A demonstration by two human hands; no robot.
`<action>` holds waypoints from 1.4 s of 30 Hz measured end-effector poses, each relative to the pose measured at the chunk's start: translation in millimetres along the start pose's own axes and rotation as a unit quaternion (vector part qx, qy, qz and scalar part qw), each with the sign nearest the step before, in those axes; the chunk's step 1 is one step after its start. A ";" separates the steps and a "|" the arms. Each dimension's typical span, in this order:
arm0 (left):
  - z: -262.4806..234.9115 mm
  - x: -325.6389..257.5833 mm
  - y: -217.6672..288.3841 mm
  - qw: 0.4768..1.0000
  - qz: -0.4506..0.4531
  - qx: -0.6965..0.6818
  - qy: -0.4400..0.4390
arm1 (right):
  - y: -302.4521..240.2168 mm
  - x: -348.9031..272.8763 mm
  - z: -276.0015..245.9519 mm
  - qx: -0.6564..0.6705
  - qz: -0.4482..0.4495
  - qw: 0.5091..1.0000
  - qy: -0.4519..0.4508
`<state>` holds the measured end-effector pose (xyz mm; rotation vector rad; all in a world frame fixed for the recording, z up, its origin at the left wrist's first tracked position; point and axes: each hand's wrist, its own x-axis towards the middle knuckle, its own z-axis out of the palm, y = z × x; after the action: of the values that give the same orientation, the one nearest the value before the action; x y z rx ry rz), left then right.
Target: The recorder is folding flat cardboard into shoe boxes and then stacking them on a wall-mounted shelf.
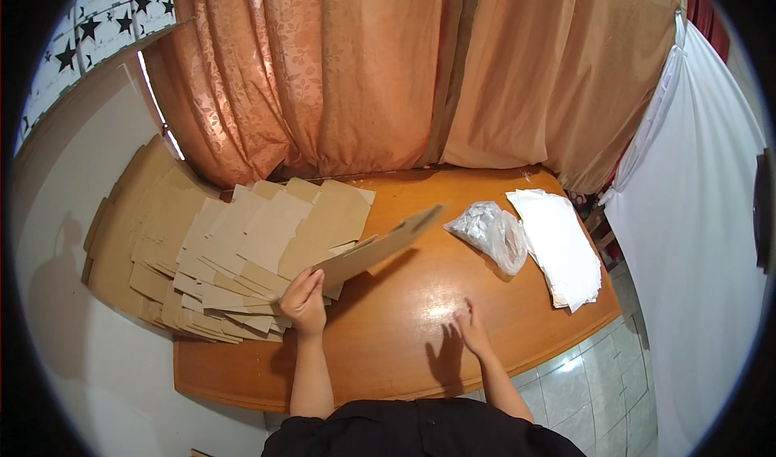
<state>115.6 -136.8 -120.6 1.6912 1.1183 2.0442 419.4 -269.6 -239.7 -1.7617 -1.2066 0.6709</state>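
A flat brown cardboard piece (376, 247) is tilted above the table, its far end blurred. My left hand (304, 299) is closed on its near left end, fingers and thumb pinching the edge. To the left, a large spread of overlapping flat cardboard pieces (234, 255) covers that side of the table and leans up toward the wall. My right hand (471, 328) hovers over the bare wood at the front right, holding nothing, its fingers apart and casting a shadow below.
A clear plastic bag (491, 235) with greyish contents lies right of centre on the wooden table (388, 344). Beside it is a stack of white paper sheets (558, 247). Orange curtains (364, 69) hang behind, a white cloth (679, 214) at the right.
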 end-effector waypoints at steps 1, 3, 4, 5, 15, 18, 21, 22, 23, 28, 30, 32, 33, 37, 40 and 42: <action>-10.7 -1.9 5.6 0.999 -0.037 -0.030 0.022 | 0.5 8.9 -2.2 0.062 0.027 0.997 0.043; -22.5 -4.1 12.4 0.991 -0.069 -0.109 0.033 | 15.4 28.1 -11.5 0.076 0.016 0.992 0.095; -27.3 -7.1 16.1 0.975 -0.107 -0.190 0.045 | 20.1 34.1 -12.9 0.084 0.007 0.986 0.146; -31.2 -11.0 22.6 0.964 -0.132 -0.224 0.059 | 3.8 35.1 -16.6 0.089 0.009 0.986 0.142; -8.3 -74.1 42.0 0.930 -0.208 -0.303 -0.030 | -27.2 3.7 -68.4 0.463 0.029 0.885 0.042; 15.2 -88.0 64.6 0.919 -0.158 -0.344 -0.114 | -14.4 -11.5 -69.5 0.522 0.091 0.848 -0.024; 16.4 -83.1 70.8 0.890 -0.157 -0.391 -0.176 | 0.7 -16.8 -86.3 0.545 0.188 0.816 -0.028; 13.8 -78.9 71.2 0.867 -0.122 -0.419 -0.241 | 10.1 -19.8 -90.9 0.546 0.190 0.816 -0.027; 11.6 -75.6 67.4 0.848 -0.074 -0.421 -0.312 | 22.9 -24.6 -94.4 0.598 0.171 0.778 -0.087; 11.9 -87.8 58.3 0.767 -0.258 -0.576 -0.115 | 13.0 -46.2 -101.0 0.767 0.084 0.617 -0.154; 22.4 -99.4 44.4 0.864 -0.371 -0.335 -0.056 | 39.6 -44.4 -92.7 0.788 0.080 0.573 -0.210; 25.9 -100.0 62.1 0.831 -0.509 -0.175 -0.138 | 67.3 -38.8 -83.9 0.798 0.109 0.540 -0.245; 14.6 -111.6 48.6 0.797 -0.531 -0.223 -0.183 | 70.6 -40.3 -83.4 0.790 0.124 0.567 -0.196; 31.1 -85.0 63.0 0.719 -0.611 -0.182 -0.276 | 27.1 -14.5 -101.2 0.711 -0.043 0.652 -0.259; 51.1 -67.5 40.5 0.740 -0.593 -0.170 -0.269 | -40.3 4.5 -108.4 0.561 0.122 0.819 0.002; 56.5 -59.5 32.6 0.744 -0.584 -0.175 -0.272 | -49.8 31.1 -104.0 0.402 -0.034 0.912 0.070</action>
<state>193.3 -174.2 -139.3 0.8345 1.0371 0.7898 492.6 -270.6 -145.3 -1.0422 -0.7225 0.8310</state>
